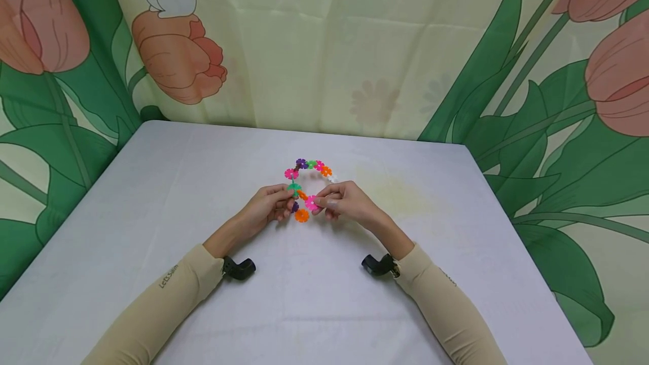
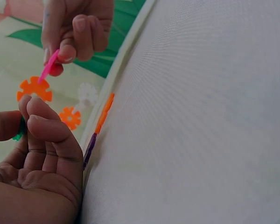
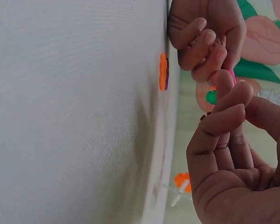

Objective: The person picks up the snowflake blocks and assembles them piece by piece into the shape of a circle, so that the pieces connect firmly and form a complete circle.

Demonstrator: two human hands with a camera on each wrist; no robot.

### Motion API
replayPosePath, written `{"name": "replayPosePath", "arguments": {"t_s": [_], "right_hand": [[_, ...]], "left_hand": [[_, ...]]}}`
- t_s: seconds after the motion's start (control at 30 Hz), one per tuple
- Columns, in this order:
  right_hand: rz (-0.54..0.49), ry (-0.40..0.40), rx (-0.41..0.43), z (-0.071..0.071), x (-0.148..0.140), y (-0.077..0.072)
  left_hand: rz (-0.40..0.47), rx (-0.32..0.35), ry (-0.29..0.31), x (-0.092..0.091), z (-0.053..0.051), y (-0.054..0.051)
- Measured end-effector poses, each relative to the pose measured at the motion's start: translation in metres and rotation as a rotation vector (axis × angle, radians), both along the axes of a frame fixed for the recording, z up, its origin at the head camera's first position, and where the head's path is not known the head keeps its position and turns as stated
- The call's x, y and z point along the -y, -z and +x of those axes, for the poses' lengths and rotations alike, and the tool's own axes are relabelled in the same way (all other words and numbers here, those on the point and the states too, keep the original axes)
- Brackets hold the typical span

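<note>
A chain of interlocking flower-shaped plastic discs curves in a ring over the white table; its far side shows a purple disc [image 1: 301, 163], a light green disc [image 1: 311, 164] and an orange disc [image 1: 326, 171]. On the near left of it, my left hand [image 1: 262, 207] pinches a green disc [image 1: 294, 187] between thumb and fingers. A bright pink disc [image 1: 311, 203] is pinched by my right hand [image 1: 350, 201], close beside another orange disc [image 2: 34, 89]. Below the hands, a separate-looking orange disc [image 1: 302, 216] and a purple disc [image 2: 89, 150] touch the table.
A white cloth covers the table [image 1: 314, 286]. Behind it hangs a curtain [image 1: 314, 44] printed with tulips and a rabbit. Black wrist cameras sit at the left cuff [image 1: 239, 268] and right cuff [image 1: 378, 265]. A white disc [image 1: 333, 178] is partly behind the right hand.
</note>
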State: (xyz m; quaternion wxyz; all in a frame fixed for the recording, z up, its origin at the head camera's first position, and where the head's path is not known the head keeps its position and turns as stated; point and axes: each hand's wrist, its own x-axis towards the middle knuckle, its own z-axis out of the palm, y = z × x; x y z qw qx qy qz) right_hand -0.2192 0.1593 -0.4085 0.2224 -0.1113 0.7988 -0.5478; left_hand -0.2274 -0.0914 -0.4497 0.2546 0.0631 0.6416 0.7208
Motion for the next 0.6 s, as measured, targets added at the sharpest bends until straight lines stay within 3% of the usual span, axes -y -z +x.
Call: {"name": "replayPosePath", "arguments": {"t_s": [0.6], "right_hand": [[-0.040,0.007,0.042,-0.0015,0.0017,0.0065]], "left_hand": [[0.003,-0.058,0.019,0.0012,0.0018,0.0035]]}}
